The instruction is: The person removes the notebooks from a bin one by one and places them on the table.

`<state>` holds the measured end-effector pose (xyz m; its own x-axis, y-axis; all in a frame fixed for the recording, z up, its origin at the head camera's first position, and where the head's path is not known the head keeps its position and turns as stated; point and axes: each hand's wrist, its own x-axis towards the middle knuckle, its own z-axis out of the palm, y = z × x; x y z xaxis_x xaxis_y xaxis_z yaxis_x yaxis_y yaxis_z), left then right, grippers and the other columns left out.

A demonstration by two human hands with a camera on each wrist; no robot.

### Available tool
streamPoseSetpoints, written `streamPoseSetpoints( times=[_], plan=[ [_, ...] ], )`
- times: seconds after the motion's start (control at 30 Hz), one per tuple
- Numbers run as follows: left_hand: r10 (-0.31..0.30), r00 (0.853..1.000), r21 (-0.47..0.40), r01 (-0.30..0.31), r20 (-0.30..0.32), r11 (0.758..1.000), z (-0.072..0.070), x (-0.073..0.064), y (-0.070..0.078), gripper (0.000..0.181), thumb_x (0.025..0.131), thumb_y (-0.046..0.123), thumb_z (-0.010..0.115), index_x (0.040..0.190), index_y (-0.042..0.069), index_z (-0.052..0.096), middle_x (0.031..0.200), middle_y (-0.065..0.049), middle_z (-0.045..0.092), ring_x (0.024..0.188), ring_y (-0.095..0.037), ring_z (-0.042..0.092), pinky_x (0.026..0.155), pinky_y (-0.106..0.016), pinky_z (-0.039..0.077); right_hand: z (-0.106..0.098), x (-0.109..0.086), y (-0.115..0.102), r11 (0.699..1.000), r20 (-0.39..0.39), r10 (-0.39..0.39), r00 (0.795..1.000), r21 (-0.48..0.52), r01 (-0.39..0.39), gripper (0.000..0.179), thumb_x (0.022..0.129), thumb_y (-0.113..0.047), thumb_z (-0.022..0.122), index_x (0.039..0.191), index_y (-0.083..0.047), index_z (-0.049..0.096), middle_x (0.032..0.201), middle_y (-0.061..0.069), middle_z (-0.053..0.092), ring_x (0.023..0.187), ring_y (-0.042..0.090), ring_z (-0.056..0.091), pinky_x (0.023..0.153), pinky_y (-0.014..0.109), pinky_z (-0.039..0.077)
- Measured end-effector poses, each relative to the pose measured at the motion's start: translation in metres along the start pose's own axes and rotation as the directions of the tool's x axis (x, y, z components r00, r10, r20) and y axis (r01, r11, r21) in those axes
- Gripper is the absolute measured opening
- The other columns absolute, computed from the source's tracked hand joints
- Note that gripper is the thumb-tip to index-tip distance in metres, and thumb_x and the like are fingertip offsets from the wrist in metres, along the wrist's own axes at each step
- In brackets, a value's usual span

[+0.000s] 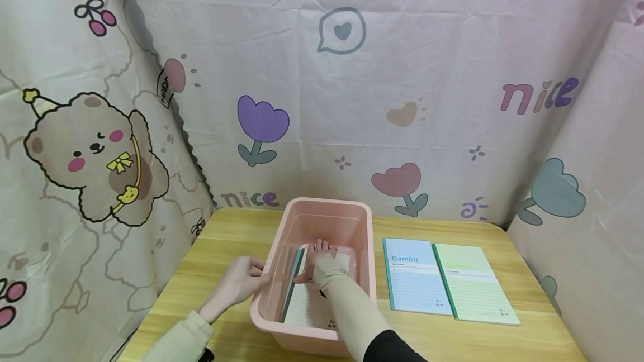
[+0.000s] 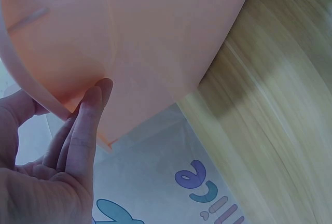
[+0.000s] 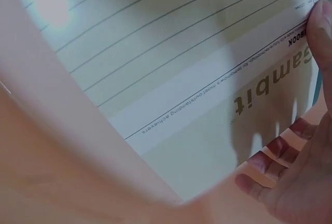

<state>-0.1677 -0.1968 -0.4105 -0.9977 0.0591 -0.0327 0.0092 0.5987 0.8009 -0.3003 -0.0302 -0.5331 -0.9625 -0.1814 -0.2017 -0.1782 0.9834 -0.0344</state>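
A pink plastic bin (image 1: 329,208) stands on the table. My left hand (image 1: 238,281) pinches its left rim between thumb and fingers; the left wrist view shows the rim between them. Inside the bin my right hand (image 1: 318,261) spreads over the upper end of a pale lined notebook (image 1: 307,303). In the right wrist view its thumb (image 3: 320,32) touches the spine side of the cover, marked "Gambit", and its fingers (image 3: 264,167) lie along the top edge, well apart from the thumb. Another spine edge (image 1: 294,272) shows at the bin's left wall.
Right of the bin, a blue notebook (image 1: 417,278) and a green notebook (image 1: 475,284) lie side by side, edges touching or overlapping slightly. The wooden table (image 1: 236,233) meets a patterned curtain (image 1: 437,71) at the back and sides.
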Motion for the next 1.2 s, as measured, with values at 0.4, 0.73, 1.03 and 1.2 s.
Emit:
streamPoseSetpoints(
  times=[0.4,0.73,1.03,1.2],
  plan=[
    [-0.02,1.0,0.008,0.02,-0.024,1.0,0.001,0.001,0.002,0.03,0.078,0.005,0.07,0.103,-0.013,0.068,0.09,-0.026,0.076,0.085,-0.034,0.077,0.074,-0.04,0.064,-0.013,-0.012,0.004,0.999,-0.08,-0.047,0.996,-0.012,0.046,0.107,0.058,-0.072,0.084,0.138,-0.009,0.05,0.139,0.011,0.054,0.13,0.029,0.05,0.112,0.053,0.042],
    [-0.027,1.0,-0.006,0.027,-0.004,1.0,0.001,0.001,0.001,0.032,0.08,0.004,0.07,0.105,-0.015,0.067,0.092,-0.027,0.076,0.086,-0.035,0.077,0.074,-0.04,0.064,-0.014,0.002,0.0,0.997,-0.135,-0.059,0.989,-0.053,0.052,0.115,0.049,-0.075,0.085,0.135,-0.01,0.047,0.128,0.009,0.059,0.118,0.027,0.056,0.1,0.049,0.049],
    [-0.015,1.0,-0.001,0.015,0.01,1.0,0.001,0.001,0.0,0.029,0.081,0.005,0.069,0.104,-0.013,0.069,0.092,-0.026,0.076,0.088,-0.034,0.077,0.073,-0.039,0.064,-0.027,0.006,0.003,0.993,-0.188,-0.115,0.975,-0.055,0.106,0.1,0.056,-0.075,0.082,0.124,-0.009,0.054,0.12,0.01,0.061,0.11,0.025,0.055,0.105,0.041,0.047],
    [0.002,1.0,-0.002,-0.002,0.028,1.0,0.0,0.002,0.0,0.031,0.081,0.005,0.069,0.105,-0.015,0.067,0.093,-0.027,0.076,0.088,-0.035,0.077,0.073,-0.039,0.064,-0.032,0.006,0.007,0.991,-0.25,-0.107,0.962,-0.1,0.084,0.095,0.062,-0.083,0.072,0.119,-0.009,0.057,0.113,0.007,0.062,0.102,0.022,0.052,0.1,0.035,0.046]
  ],
)
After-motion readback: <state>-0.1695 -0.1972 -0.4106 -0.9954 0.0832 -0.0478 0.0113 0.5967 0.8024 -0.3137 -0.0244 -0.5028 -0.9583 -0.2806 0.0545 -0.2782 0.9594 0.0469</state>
